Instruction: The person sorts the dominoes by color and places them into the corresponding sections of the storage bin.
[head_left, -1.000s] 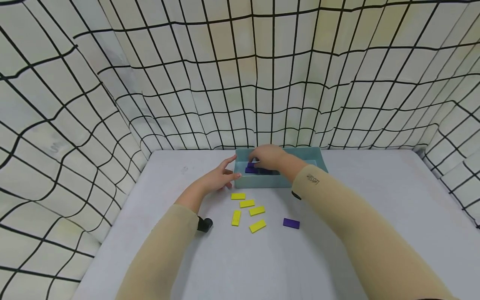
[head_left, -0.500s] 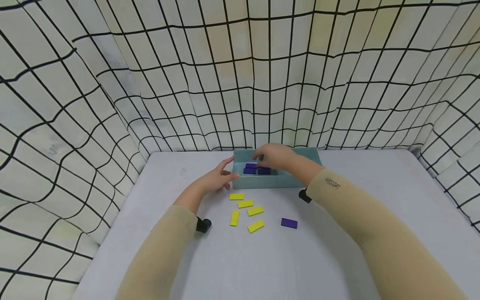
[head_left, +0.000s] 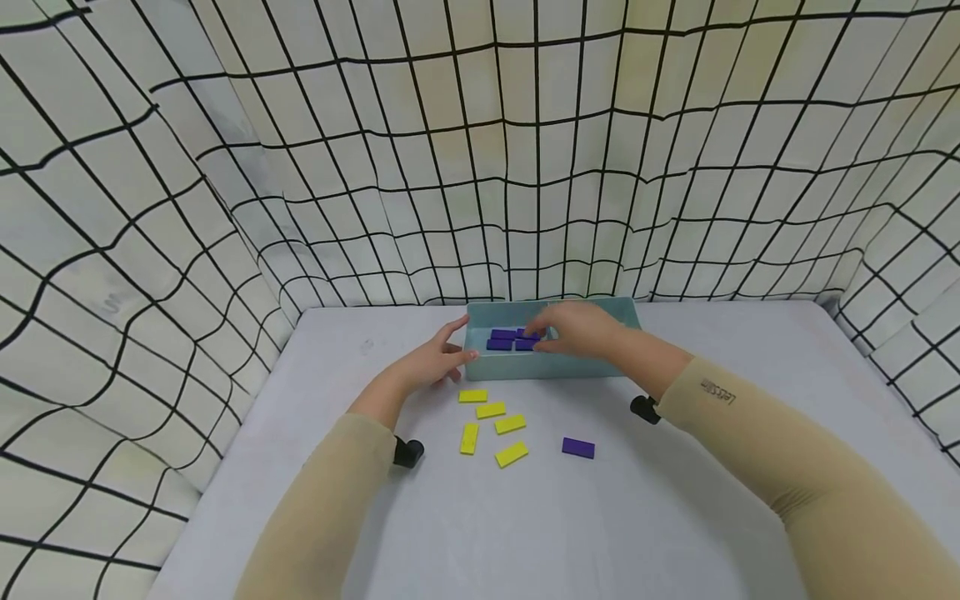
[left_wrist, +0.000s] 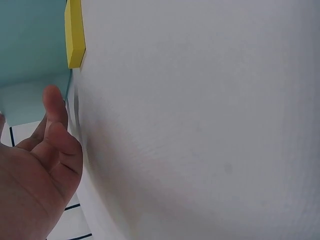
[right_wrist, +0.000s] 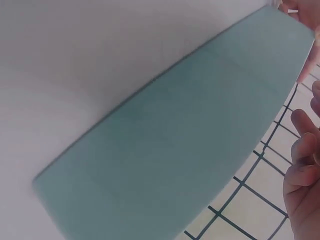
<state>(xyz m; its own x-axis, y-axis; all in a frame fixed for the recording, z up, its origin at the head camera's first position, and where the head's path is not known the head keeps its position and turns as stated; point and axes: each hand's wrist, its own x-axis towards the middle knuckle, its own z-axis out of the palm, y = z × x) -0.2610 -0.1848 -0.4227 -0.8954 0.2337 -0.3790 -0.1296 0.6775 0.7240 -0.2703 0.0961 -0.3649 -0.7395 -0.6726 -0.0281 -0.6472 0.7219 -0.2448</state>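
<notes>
A pale teal tray (head_left: 555,367) stands at the back of the white table. Several flat purple blocks (head_left: 501,344) lie in its left part, in two rows. My right hand (head_left: 581,327) reaches over the front wall and holds the right-hand purple blocks between thumb and fingers; its fingertips partly cover them. At the tray's left end, my left hand (head_left: 427,358) rests with spread fingers, index finger at the back corner and thumb at the front one. In the right wrist view the tray's front wall (right_wrist: 170,120) hides the blocks.
Several yellow blocks (head_left: 511,424) lie loose on the table (head_left: 480,533) in front of the tray. A single purple block (head_left: 578,448) lies right of them. Black netting (head_left: 525,175) over pale walls encloses the back and sides.
My right hand lifts slightly off the purple blocks, then comes down on the right-hand ones, its forearm swinging right. My left hand stays at the tray's end.
</notes>
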